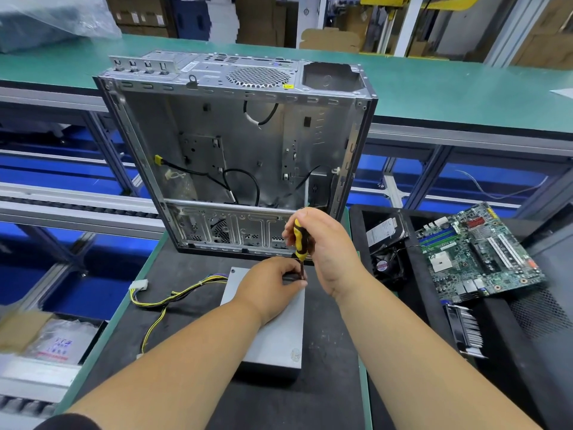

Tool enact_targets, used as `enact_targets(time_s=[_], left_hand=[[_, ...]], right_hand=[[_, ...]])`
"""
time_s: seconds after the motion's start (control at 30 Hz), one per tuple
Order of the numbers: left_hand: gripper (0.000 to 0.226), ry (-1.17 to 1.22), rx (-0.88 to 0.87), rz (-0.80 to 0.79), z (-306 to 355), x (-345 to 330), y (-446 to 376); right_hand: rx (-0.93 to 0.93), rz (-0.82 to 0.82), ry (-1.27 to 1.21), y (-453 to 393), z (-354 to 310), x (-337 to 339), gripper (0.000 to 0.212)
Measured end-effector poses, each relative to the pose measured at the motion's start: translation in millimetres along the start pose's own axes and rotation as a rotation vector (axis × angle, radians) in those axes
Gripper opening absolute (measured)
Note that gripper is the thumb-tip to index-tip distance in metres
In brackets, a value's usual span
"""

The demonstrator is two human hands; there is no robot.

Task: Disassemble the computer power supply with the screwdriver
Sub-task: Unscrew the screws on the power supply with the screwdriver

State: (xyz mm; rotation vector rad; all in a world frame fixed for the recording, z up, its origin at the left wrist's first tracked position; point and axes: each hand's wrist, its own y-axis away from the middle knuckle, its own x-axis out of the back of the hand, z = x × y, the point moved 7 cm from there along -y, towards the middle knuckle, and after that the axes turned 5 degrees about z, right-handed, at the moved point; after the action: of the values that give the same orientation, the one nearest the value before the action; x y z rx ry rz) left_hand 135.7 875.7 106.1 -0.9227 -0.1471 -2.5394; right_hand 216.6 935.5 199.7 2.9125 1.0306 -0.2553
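Note:
A grey metal power supply [280,330] lies flat on the black mat, its yellow and black cable bundle [173,297] trailing off to the left. My right hand [325,246] grips the yellow and black handle of a screwdriver [300,240], held upright over the supply's far right corner. My left hand [269,285] rests on the supply's top and pinches the screwdriver's shaft near the tip. The tip and any screw under it are hidden by my fingers.
An empty computer case [235,144] stands open just behind the supply. A tray on the right holds a motherboard [477,252], a small fan [386,265], a hard drive [384,231] and a heatsink [465,330]. Bagged parts [59,342] lie at the left.

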Motion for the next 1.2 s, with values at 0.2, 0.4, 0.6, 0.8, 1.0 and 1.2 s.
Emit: enact_targets(time_s=[0.2, 0.4, 0.6, 0.8, 1.0, 1.2], left_hand=[[0.01, 0.005, -0.008, 0.002, 0.6, -0.6, 1.0], [0.008, 0.009, -0.015, -0.001, 1.5, 0.4, 1.1], [0.005, -0.003, -0.011, 0.011, 0.3, 0.9, 1.1], [0.005, -0.032, -0.019, 0.006, 1.2, 0.6, 0.9], [0.008, -0.011, -0.007, 0.007, 1.4, 0.9, 1.0], [0.008, -0.003, -0.019, 0.008, 1.6, -0.5, 0.4]], right_hand=[[-0.055, 0.045, -0.033, -4.0, 8.0, 4.8, 0.037], [-0.021, -0.007, 0.001, 0.1, 6.7, 0.0, 0.017], [0.017, -0.028, 0.029, 4.4, -0.9, -4.2, 0.016], [-0.025, 0.094, 0.064, 1.1, 8.7, 3.4, 0.048], [-0.016, 0.071, -0.031, 0.3, 20.5, -2.9, 0.049], [0.061, 0.044, -0.022, -1.2, 11.9, 2.5, 0.022]])
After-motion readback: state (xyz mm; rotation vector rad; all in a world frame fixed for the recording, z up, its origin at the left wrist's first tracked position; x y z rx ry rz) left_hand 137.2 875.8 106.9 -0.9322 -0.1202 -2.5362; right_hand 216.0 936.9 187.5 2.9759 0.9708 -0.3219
